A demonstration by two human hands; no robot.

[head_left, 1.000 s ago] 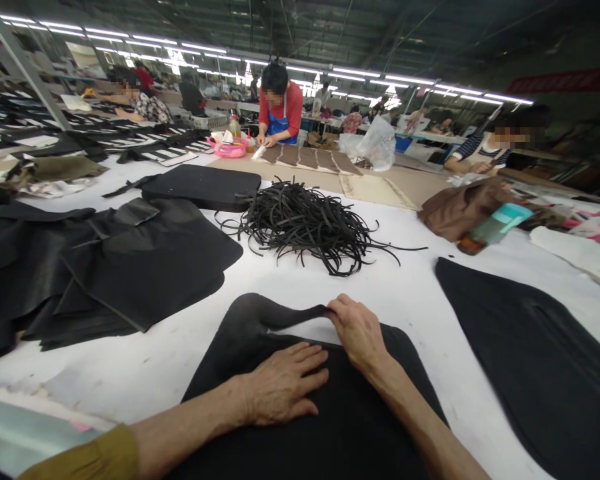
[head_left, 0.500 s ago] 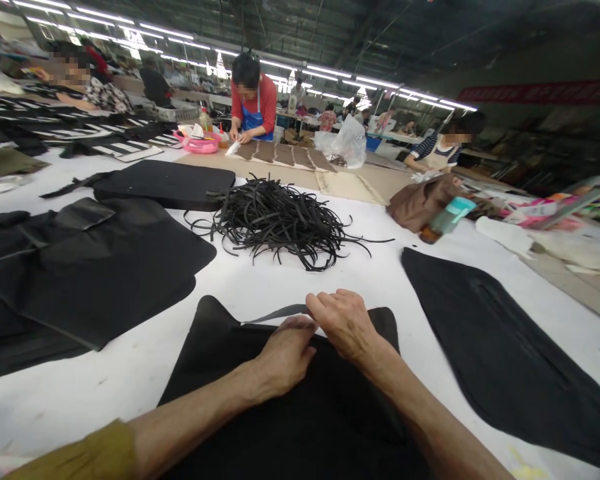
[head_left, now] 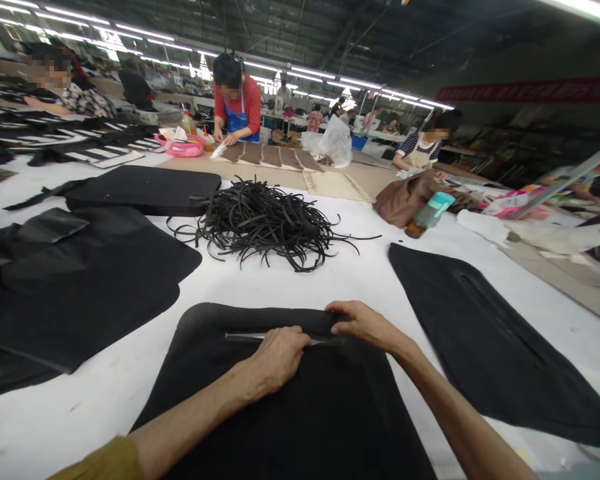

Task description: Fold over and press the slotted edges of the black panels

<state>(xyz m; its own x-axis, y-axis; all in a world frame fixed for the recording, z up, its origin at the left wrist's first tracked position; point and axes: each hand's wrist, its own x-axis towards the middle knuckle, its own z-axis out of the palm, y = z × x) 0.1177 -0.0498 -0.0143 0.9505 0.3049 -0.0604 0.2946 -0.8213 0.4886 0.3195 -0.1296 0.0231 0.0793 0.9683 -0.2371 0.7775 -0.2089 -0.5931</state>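
Note:
A black fabric panel [head_left: 300,413] with rounded corners lies flat in front of me. Near its far edge runs a narrow slot [head_left: 243,336], with white showing through. Over this slot, my left hand [head_left: 280,357] is closed, its curled fingers gripping the material; the fingertips are partly hidden. My right hand [head_left: 365,325] rests at the panel's far right edge, thumb and forefinger apart and touching the fabric. To the right lies a similar black panel [head_left: 500,340] with a long slit. Stacked black pieces [head_left: 95,287] are spread at the left.
A heap of thin black strips [head_left: 270,223] sits on the white table [head_left: 340,280] beyond the panel. Behind it are a thick black stack [head_left: 145,190], a pink basket [head_left: 183,145], a teal-lidded bottle [head_left: 430,213] and brown cloth [head_left: 400,197]. Co-workers bend over work farther back.
The panel's far edge, folded up with a strip raised before, now lies flat. My right hand has let go there and shifted right; my left hand stays near the slot.

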